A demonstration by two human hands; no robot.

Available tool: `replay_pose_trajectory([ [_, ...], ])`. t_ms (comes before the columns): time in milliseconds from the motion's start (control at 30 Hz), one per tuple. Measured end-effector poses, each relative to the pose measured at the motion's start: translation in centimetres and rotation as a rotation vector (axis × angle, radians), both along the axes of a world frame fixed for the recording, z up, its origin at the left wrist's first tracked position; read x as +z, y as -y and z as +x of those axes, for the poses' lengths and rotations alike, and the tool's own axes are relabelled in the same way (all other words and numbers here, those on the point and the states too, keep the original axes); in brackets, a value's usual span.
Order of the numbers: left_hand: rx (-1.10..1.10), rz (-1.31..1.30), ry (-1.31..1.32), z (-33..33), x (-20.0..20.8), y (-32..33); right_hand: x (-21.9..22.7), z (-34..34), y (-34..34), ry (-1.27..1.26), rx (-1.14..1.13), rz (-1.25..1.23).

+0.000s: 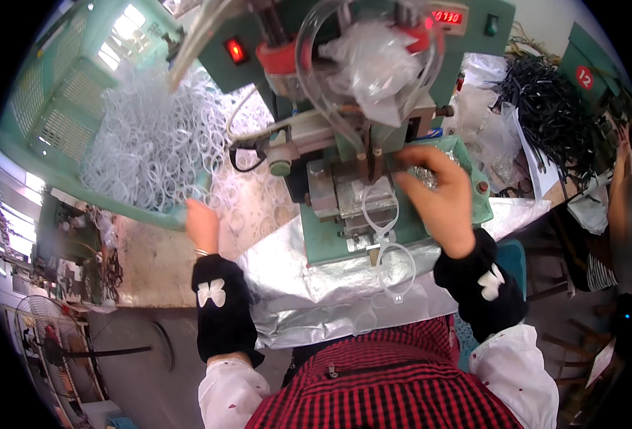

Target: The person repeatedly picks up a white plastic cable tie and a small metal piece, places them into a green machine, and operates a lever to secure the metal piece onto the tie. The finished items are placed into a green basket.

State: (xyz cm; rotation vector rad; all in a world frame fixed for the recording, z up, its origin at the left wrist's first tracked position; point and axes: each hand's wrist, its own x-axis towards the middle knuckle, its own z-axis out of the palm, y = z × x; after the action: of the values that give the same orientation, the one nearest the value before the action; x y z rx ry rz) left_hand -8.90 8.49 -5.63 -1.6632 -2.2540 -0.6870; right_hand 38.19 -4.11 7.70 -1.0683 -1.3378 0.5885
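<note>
A clear plastic eyeglass frame (pixel 396 266) hangs over the front of the machine's metal fixture (pixel 355 193), one rim on the block and the other toward me. Just right of the fixture is my right hand (pixel 441 196), its curved forefinger and thumb apart, with nothing visible between them. Beneath it, a green tray (pixel 479 204) holds small shiny metal parts. My left hand (pixel 203 227) is at the rim of a green basket (pixel 144 214), beside loose clear frames. Its fingers are blurred and partly hidden, so any held thing cannot be made out.
The green machine (pixel 473 32) stands ahead, with a clear hose and plastic bag above the fixture. Many clear frames (pixel 144 136) fill the basket. Silver foil (pixel 280 279) covers the table's front edge. Black strips (pixel 545 107) are heaped at right, near another person's arm (pixel 620 164).
</note>
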Motion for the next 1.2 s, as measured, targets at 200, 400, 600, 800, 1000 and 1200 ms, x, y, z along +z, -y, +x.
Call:
replay_pose_trajectory([
  [200, -0.302, 0.08, 0.222, 5.8, 0.0, 4.8, -0.8, -2.4, -0.2, -0.304, 0.028, -0.138],
  [400, -0.938, 0.533, 1.095, 19.4, 15.7, 10.9, 0.3, -2.6, 0.3, -0.46, 0.059, -0.176],
  [600, -1.113, 0.615, 1.024, 24.1, 20.8, 10.2, 2.0, -4.4, 1.0, -0.664, 0.098, -0.213],
  [800, -1.567, 0.421, 0.404, 24.0, 16.4, 12.4, 0.1, 1.6, 0.4, 0.234, -0.108, -0.051],
  [1000, -1.586, 0.682, -0.091, 28.0, 14.4, 11.8, -8.2, 8.5, -0.6, 0.785, -0.609, 0.052],
  [1200, -1.594, 0.643, -0.038, 27.7, 13.7, 11.9, -6.7, 5.6, -5.2, 0.793, -0.532, 0.131],
])
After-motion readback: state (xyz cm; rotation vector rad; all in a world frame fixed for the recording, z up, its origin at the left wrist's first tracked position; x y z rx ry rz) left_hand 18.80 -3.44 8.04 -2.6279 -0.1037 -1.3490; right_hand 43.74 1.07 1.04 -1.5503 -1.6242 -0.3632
